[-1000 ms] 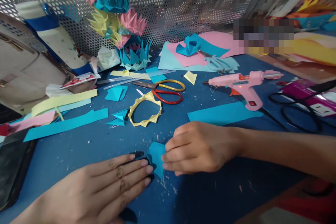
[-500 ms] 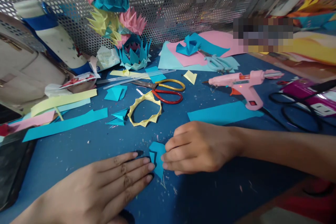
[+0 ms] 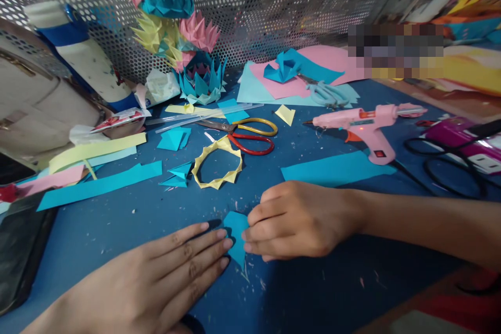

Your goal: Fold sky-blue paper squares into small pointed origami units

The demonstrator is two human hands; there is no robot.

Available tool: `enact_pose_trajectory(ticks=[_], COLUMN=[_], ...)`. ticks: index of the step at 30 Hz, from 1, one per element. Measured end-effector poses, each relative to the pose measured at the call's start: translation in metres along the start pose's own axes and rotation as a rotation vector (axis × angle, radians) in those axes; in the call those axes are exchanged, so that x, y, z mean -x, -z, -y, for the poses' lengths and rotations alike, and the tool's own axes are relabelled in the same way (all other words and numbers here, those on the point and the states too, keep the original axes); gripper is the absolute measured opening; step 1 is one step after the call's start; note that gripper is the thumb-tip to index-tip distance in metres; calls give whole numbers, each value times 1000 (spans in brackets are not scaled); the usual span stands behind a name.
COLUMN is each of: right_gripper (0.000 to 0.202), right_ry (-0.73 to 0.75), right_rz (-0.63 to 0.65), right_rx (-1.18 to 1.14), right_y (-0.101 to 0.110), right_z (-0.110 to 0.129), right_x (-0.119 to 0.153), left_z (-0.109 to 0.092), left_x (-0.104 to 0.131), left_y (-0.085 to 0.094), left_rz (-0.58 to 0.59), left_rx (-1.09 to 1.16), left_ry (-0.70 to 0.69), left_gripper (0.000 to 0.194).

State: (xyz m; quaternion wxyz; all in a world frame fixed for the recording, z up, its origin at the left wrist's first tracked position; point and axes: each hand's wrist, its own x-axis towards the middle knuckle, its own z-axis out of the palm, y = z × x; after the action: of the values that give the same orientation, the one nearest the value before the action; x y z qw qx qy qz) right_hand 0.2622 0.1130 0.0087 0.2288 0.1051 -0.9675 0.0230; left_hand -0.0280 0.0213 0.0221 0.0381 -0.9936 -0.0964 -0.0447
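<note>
A small folded piece of blue paper point(image 3: 236, 235) lies on the blue table between my two hands. My left hand point(image 3: 156, 274) is stretched out flat, its fingertips resting on the paper's left edge. From the other side, my right hand point(image 3: 295, 222) curls its fingers closed on the paper's right edge; the thumb is hidden. Just beyond lies a ring of folded yellow paper point(image 3: 198, 163). Folded blue paper pieces point(image 3: 179, 175) sit to its left, and scissors point(image 3: 256, 135) with one yellow and one red handle lie behind it.
A pink glue gun point(image 3: 368, 125) with a black cord lies at right, near a purple power strip point(image 3: 454, 141). Paper strips point(image 3: 102, 185) and a phone point(image 3: 23, 250) are at left. At the back stand a bottle point(image 3: 86, 57) and stacked paper flowers point(image 3: 201, 75).
The narrow flap at the paper's left side no longer shows, and my left fingertips cover that edge. My right hand has barely moved; the view has shifted slightly.
</note>
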Motion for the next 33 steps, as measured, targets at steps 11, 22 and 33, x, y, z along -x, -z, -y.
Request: enact_pose_trajectory(ticks=[11,22,33], right_gripper=[19,19,19], right_ry=[3,2,1], right_rz=[0,-5,-1], right_rx=[-8,-26,-14], right_y=[0,0,-1], right_z=[-1,0,-1], right_x=[0,1,0], left_z=[-2,1,-2], left_x=[5,-4,-2], left_y=[-1,5,-1], left_rz=[0,-18,-45], left_rx=[0,-10,30], left_ry=[-42,-56,-34], left_gripper=[55,54,51])
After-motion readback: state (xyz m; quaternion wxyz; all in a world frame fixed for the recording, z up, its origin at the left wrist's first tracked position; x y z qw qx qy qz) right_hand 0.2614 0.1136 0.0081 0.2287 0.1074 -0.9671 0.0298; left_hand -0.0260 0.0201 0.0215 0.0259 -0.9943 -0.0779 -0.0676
